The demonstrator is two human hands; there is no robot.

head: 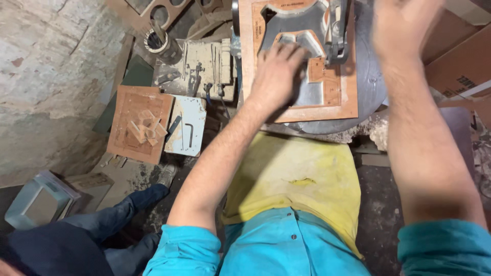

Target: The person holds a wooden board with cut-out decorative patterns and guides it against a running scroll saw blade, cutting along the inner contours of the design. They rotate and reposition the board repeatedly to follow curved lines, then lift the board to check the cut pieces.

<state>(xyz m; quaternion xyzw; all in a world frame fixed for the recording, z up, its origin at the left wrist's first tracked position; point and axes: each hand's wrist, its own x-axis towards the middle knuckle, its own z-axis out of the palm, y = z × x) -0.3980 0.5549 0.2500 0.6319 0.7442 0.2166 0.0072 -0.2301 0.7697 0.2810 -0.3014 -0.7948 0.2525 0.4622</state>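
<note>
Here the left hand (276, 72) lies palm-down on a flat reddish-brown fibreboard panel (332, 105), fingers slightly spread and pressed against its smooth surface, clamped on nothing. The panel rests on a round grey metal saw table (369, 84); curved, angular shapes have been cut out of it, so the grey metal shows through the openings. A grey metal blade guard (335, 36) stands on the panel just beyond the fingertips. The right hand (404, 25) is raised above the far right edge of the saw table, blurred; whether its fingers are spread or closed cannot be told. A dusty yellow cloth (296, 179) covers the lap just nearer the person than the saw table. To the left of the saw table sits a worn pale board with small metal bits (197, 71), then a square brown board bearing thin wooden offcuts (146, 128), and a chipped light-blue plate with a bent hex key (190, 134). The wall further left is rough and plastered.
</note>
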